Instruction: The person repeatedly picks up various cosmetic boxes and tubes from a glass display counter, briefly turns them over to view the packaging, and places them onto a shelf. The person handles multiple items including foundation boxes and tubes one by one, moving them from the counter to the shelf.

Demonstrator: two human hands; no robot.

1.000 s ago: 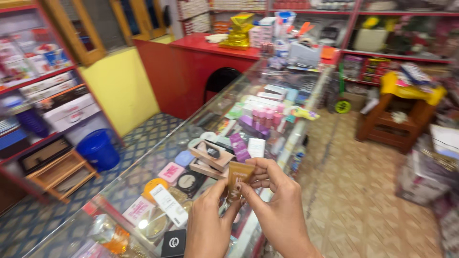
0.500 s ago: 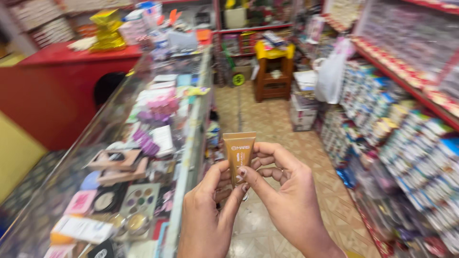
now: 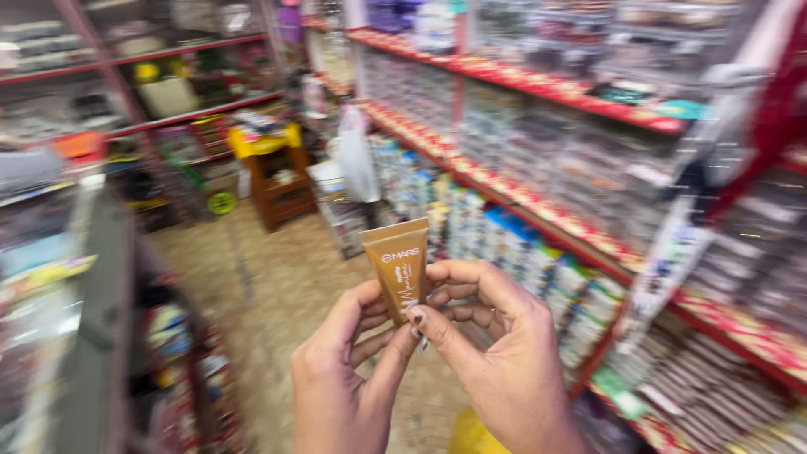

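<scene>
Left hand (image 3: 345, 387): I am closing my grip on the lower part of the small tan tube (image 3: 398, 267), thumb and fingertips pinching it from the left side.
Right hand (image 3: 496, 353): I am gripping the same tube from the right, my thumb pressing across its lower front and my fingers curling in behind it.
Tube: I am holding it upright between both hands, flat crimped end up, in front of my chest and above the floor. Its lower end is hidden behind my fingers.
Floor (image 3: 277, 286): I am looking down a narrow aisle of pale patterned tiles running away from me.
Shelves (image 3: 588, 168): I am standing just beside long red-edged shelves on my right, packed with small boxed and bagged goods, too blurred to tell apart.
Worktop (image 3: 92, 319): I am keeping close to a glass-topped display worktop on my left, with blurred goods under the glass.
Far end: I am facing a small wooden stool (image 3: 282, 181) with a yellow top, and a white bag (image 3: 357, 155) hanging near the shelves.
</scene>
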